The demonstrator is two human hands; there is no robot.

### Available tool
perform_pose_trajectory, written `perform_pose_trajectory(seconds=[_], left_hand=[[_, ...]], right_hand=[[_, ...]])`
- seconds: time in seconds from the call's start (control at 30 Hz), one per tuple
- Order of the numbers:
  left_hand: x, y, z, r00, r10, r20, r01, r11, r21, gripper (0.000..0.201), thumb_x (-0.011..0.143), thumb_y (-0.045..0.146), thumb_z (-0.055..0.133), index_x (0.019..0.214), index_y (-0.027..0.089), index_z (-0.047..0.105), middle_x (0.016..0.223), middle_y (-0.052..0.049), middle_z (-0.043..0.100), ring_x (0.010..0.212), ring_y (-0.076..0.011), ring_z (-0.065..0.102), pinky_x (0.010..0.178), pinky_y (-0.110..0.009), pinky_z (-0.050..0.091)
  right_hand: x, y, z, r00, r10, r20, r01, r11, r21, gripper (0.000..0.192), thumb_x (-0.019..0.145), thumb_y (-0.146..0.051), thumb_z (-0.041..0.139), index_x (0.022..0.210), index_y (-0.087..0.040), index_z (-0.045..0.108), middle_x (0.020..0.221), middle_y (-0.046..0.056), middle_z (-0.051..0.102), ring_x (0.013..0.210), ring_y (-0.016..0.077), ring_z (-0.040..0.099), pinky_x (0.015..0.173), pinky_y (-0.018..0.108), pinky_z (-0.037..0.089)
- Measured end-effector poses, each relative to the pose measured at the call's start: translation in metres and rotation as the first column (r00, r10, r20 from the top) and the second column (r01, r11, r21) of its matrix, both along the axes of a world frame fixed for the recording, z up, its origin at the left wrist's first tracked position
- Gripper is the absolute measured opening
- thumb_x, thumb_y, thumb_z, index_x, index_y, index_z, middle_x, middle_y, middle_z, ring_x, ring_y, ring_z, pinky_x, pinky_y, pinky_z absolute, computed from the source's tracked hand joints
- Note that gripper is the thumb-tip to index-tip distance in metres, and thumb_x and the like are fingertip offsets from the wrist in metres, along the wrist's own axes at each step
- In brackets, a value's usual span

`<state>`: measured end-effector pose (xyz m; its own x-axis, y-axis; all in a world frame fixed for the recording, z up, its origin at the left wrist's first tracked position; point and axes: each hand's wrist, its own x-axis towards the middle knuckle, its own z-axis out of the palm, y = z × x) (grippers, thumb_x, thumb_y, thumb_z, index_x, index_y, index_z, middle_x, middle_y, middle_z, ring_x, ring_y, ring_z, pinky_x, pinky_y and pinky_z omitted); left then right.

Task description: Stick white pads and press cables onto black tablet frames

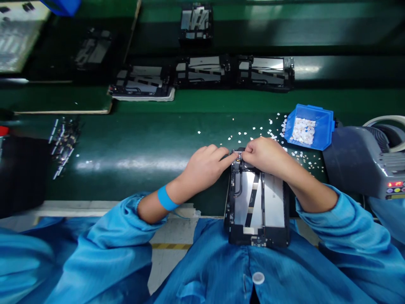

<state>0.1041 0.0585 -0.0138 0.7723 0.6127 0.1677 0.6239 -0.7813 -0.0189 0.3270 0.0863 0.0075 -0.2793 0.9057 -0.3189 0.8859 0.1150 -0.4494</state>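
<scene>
1. The opened tablet chassis [257,198] lies screen-side down at the near edge of the green worktable [133,131], its near end overhanging toward the person's lap.
2. Its long axis runs near to far, and most of its body lies on the near side of the fingers, which meet at its far left corner.
3. Both hands reach that corner: the left hand [207,166] comes in from the left, the right hand [267,156] from the right, across the far end of the chassis.
4. The left index finger stretches out to the corner while the other fingers curl; the right thumb and index finger bunch together just right of it. With the tips crowded, I cannot tell whether either hand clamps a small part.
5. Both forearms angle inward and away, the left wearing a blue wristband [167,198].
6. Small white chips [303,131] fill a blue bin [325,126] and scatter around it, far right.
7. Right of the chassis stands a grey machine [351,162] with a red display [395,184].
8. Farther off, three similar opened chassis [202,76] form a row.
</scene>
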Motion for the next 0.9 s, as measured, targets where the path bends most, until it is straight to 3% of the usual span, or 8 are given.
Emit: perform_pose_trajectory(seconds=[0.2,0.3,0.37,0.43,0.53,0.7,0.8,0.9], left_hand=[[0.017,-0.003,0.016,0.970,-0.143,-0.197,0.156,0.986,0.054,0.026,0.102,0.007,0.046,0.110,0.011,0.071,0.093,-0.009,0.069,0.078,-0.0225,0.057,0.059,-0.038,0.033],[0.017,0.002,0.019,0.966,-0.183,-0.183,0.191,0.981,0.025,0.026,0.103,0.010,0.046,0.109,0.011,0.071,0.092,-0.009,0.069,0.080,-0.0225,0.058,0.063,-0.038,0.036],[0.011,0.007,0.015,0.977,-0.162,-0.138,0.163,0.987,-0.003,0.028,0.105,0.013,0.046,0.121,0.012,0.069,0.095,-0.008,0.071,0.081,-0.0220,0.058,0.065,-0.037,0.038],[0.003,0.012,0.008,0.988,-0.125,-0.088,0.123,0.992,-0.034,0.033,0.106,0.016,0.047,0.133,0.016,0.066,0.100,-0.008,0.072,0.082,-0.0215,0.058,0.067,-0.036,0.039],[-0.005,0.017,0.001,0.993,-0.100,-0.058,0.095,0.992,-0.078,0.038,0.105,0.016,0.048,0.140,0.022,0.063,0.105,-0.008,0.072,0.084,-0.0216,0.059,0.070,-0.034,0.041],[-0.002,0.019,0.009,0.994,-0.084,-0.075,0.075,0.991,-0.115,0.038,0.103,0.017,0.049,0.136,0.023,0.067,0.105,-0.010,0.070,0.086,-0.0223,0.060,0.072,-0.034,0.042],[0.001,0.015,0.015,0.995,-0.050,-0.081,0.040,0.992,-0.117,0.035,0.104,0.021,0.050,0.135,0.023,0.068,0.108,-0.011,0.071,0.089,-0.0227,0.060,0.074,-0.035,0.044],[0.002,0.009,0.014,0.994,-0.029,-0.107,0.015,0.992,-0.129,0.040,0.105,0.020,0.048,0.142,0.024,0.064,0.115,-0.011,0.072,0.091,-0.0232,0.061,0.076,-0.035,0.045]], right_hand=[[0.007,-0.011,-0.010,0.998,0.001,-0.061,0.005,0.995,0.100,0.020,0.091,-0.026,0.063,0.075,-0.020,0.072,0.070,0.002,0.069,0.064,0.0155,0.056,0.061,0.029,0.033],[0.018,-0.029,-0.024,0.987,0.040,-0.156,0.007,0.957,0.289,0.018,0.097,-0.026,0.059,0.095,-0.019,0.076,0.082,0.004,0.073,0.074,0.0180,0.063,0.068,0.029,0.042],[0.026,-0.041,-0.035,0.967,0.169,-0.192,-0.068,0.894,0.442,0.024,0.102,-0.022,0.053,0.110,-0.019,0.076,0.094,0.007,0.074,0.087,0.0198,0.065,0.078,0.031,0.048],[0.031,-0.051,-0.044,0.946,0.297,-0.127,-0.186,0.823,0.537,0.032,0.104,-0.017,0.048,0.122,-0.022,0.074,0.099,0.007,0.072,0.092,0.0203,0.063,0.084,0.033,0.049],[0.031,-0.058,-0.045,0.926,0.368,0.081,-0.349,0.755,0.556,0.038,0.102,-0.013,0.050,0.132,-0.024,0.071,0.097,0.008,0.068,0.085,0.0204,0.056,0.074,0.031,0.045],[0.025,-0.051,-0.033,0.869,0.412,0.274,-0.494,0.706,0.508,0.040,0.101,-0.011,0.051,0.137,-0.020,0.067,0.100,0.010,0.067,0.085,0.0216,0.055,0.069,0.032,0.043],[0.035,-0.057,-0.022,0.918,0.391,0.060,-0.359,0.760,0.543,0.041,0.102,-0.009,0.045,0.134,-0.021,0.068,0.105,0.009,0.071,0.091,0.0210,0.062,0.076,0.032,0.049],[0.062,-0.092,-0.008,0.945,0.176,-0.277,0.018,0.815,0.580,0.037,0.103,-0.015,0.047,0.133,-0.022,0.069,0.109,0.008,0.074,0.096,0.0203,0.068,0.082,0.033,0.054]])
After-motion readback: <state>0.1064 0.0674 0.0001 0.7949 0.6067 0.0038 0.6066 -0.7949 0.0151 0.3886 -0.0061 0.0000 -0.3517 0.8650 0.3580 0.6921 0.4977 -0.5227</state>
